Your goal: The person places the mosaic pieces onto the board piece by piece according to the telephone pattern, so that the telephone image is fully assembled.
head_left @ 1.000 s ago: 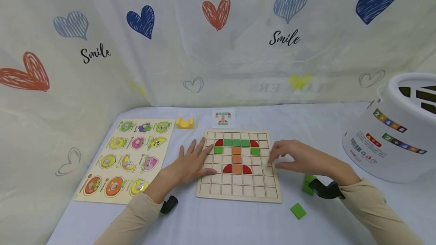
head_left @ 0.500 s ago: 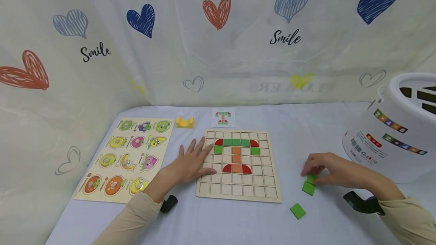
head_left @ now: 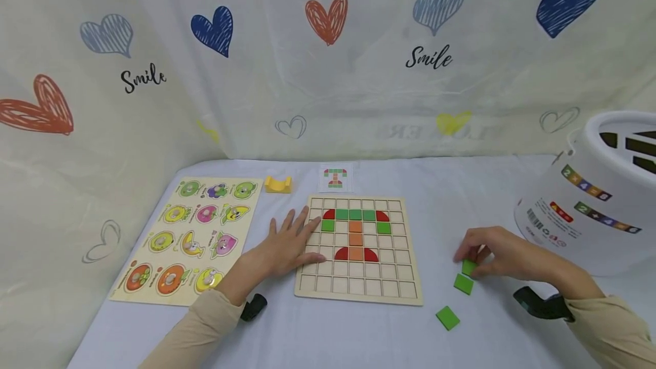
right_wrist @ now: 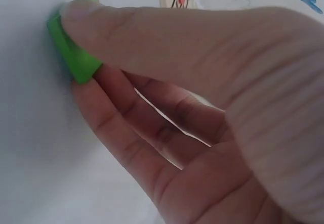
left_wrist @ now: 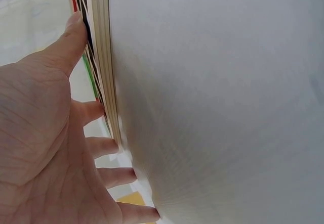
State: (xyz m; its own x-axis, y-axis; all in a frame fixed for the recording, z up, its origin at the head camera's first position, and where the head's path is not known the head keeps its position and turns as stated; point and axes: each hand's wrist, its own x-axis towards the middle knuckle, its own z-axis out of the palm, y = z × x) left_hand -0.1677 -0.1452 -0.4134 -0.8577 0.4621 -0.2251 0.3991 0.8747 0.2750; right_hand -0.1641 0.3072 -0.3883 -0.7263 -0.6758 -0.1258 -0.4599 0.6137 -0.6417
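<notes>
A wooden grid board (head_left: 333,286) lies on the table, with red quarter-round, green square and orange square pieces set in its cells. My left hand (head_left: 286,248) lies with fingers spread at the board's left side, thumb and index finger touching its edge. Right of the board, my right hand (head_left: 507,253) pinches a green square tile (head_left: 468,267) between thumb and fingers. The right wrist view shows the thumb over this green tile (right_wrist: 83,57) and a fingertip at its opposite edge. Another green tile (head_left: 463,284) lies just in front of it, and a third green tile (head_left: 448,318) lies nearer me.
A fruit puzzle board (head_left: 197,238) lies at the left. Behind the grid board are a small pattern card (head_left: 335,177) and a yellow arch block (head_left: 278,185). A large white bucket (head_left: 589,209) stands at the right.
My right hand has moved from the board's right edge rightward to the green tiles and taken hold of one. My left hand has stayed in place.
</notes>
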